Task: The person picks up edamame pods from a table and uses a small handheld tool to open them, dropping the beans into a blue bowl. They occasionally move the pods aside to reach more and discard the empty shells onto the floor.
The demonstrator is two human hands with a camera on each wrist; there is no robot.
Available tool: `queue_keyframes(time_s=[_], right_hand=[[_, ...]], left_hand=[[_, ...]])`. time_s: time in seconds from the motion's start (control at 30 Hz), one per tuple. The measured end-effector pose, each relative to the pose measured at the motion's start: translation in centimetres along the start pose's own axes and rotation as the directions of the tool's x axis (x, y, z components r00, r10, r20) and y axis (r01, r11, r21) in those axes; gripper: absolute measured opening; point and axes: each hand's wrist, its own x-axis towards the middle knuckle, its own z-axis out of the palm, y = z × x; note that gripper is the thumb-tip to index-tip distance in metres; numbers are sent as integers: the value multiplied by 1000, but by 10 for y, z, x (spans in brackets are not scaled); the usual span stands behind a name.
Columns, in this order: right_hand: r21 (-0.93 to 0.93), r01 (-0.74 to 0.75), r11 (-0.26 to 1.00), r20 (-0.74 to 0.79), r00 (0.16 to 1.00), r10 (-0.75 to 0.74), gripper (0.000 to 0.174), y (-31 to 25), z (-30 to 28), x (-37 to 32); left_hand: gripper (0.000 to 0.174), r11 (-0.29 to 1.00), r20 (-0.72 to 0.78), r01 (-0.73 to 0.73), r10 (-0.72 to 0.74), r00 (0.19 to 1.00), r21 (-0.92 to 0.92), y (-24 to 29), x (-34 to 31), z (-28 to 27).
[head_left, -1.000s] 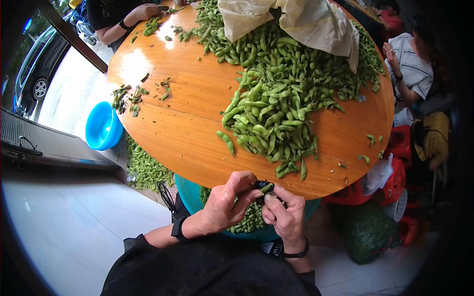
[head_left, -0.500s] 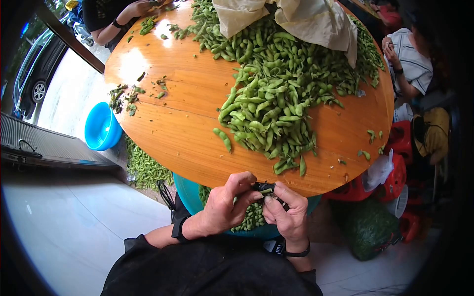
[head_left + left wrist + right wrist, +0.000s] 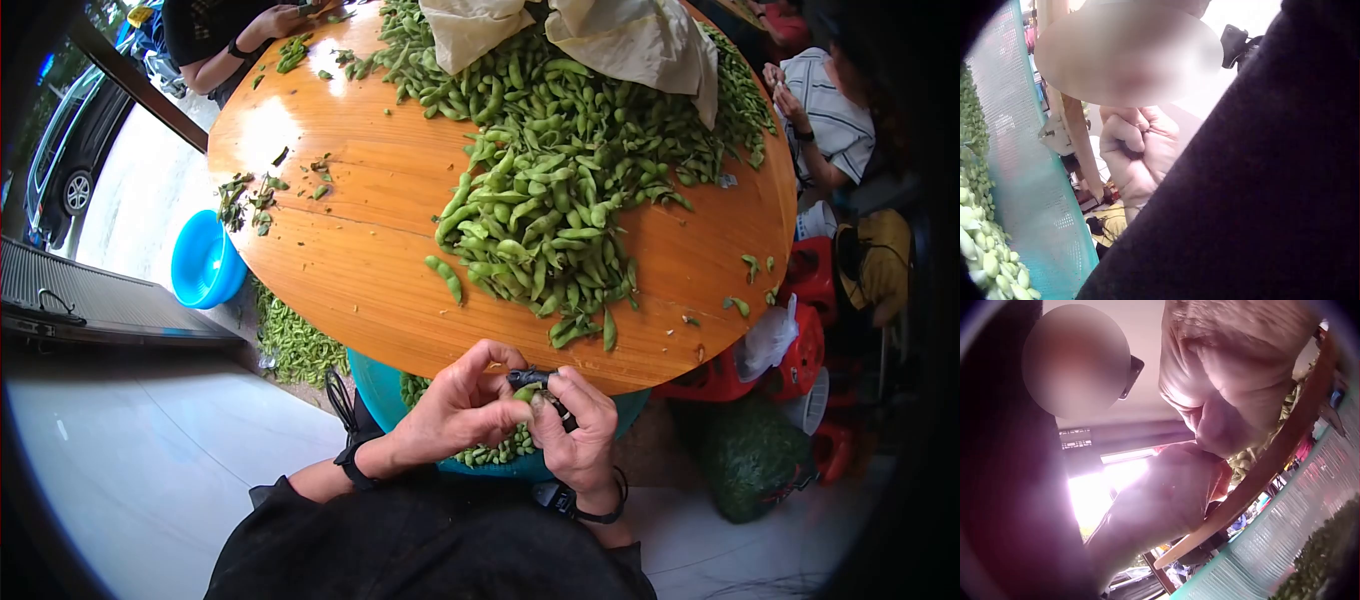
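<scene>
Just off the table's near edge, both hands meet over a teal basin (image 3: 362, 395). My left hand (image 3: 460, 405) pinches a green soybean pod (image 3: 525, 393) between thumb and fingers. From the other side, my right hand (image 3: 580, 435) grips the pod's other end, its thumb bent against it. A black wrapped piece (image 3: 530, 378) lies across the fingertips just above the pod; I cannot tell whether it is a finger cover or a tool. Beneath the hands, shelled green beans (image 3: 497, 452) fill the basin. The right wrist view shows both hands close together, the pod hidden.
A large heap of soybean pods (image 3: 540, 200) covers much of the round wooden table (image 3: 350, 260), partly under a beige cloth (image 3: 640, 55). Leaf scraps (image 3: 262, 200) lie at left. A blue basin (image 3: 205, 262) stands on the floor; red stools (image 3: 800, 365) are at right. Other people sit across the table.
My left thumb and fingers have shifted along the pod, and more of its green shows between the hands. The head view has shifted slightly.
</scene>
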Motion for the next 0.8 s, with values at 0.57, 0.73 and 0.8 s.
queue_keyframes(time_s=[0.57, 0.73, 0.8], right_hand=[[-84, -88, 993, 103, 990, 97, 13, -7, -3, -9], [-75, -89, 993, 102, 990, 96, 13, -8, -3, -10], [-78, -95, 992, 97, 990, 103, 13, -9, -3, -10]], left_hand=[[53, 189, 462, -569, 411, 786, 800, 4, -7, -14], [49, 53, 537, -589, 351, 767, 806, 5, -10, -16], [48, 10, 556, -595, 345, 756, 804, 5, -10, -15]])
